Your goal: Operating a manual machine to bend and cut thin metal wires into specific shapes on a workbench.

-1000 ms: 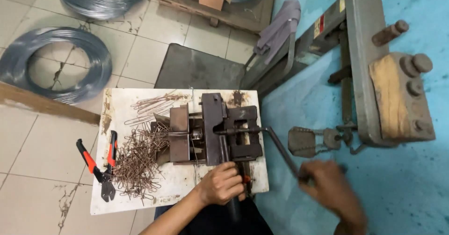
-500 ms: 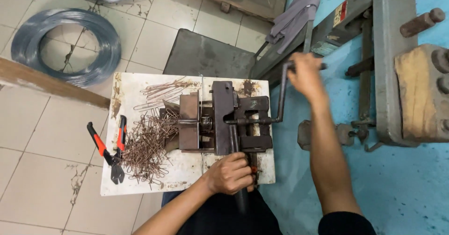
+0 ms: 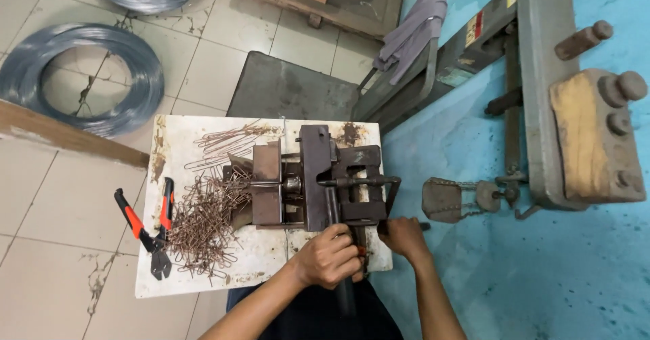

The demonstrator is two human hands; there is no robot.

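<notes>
A rusty metal wire-bending jig [image 3: 318,177] stands on a small white worktop [image 3: 210,275]. My left hand [image 3: 330,257] is closed around a dark upright lever [image 3: 333,211] at the jig's near edge. At the jig's near right corner, my right hand [image 3: 404,236] grips the end of the bent crank handle [image 3: 391,194]. A thin wire [image 3: 271,183] lies clamped between the jig's blocks. A pile of bent brown wire pieces [image 3: 203,218] sits left of the jig.
Red-and-black pliers [image 3: 145,230] lie at the worktop's left edge. Wire coils [image 3: 40,76] rest on the tiled floor, beside a wooden plank [image 3: 61,137]. A dark plate [image 3: 291,86] lies behind. A heavy grey machine [image 3: 542,96] with a cloth [image 3: 413,28] stands right.
My right hand swung the crank up to the far side, then brought it back down to the jig's near right corner. The left hand stayed on the lever.
</notes>
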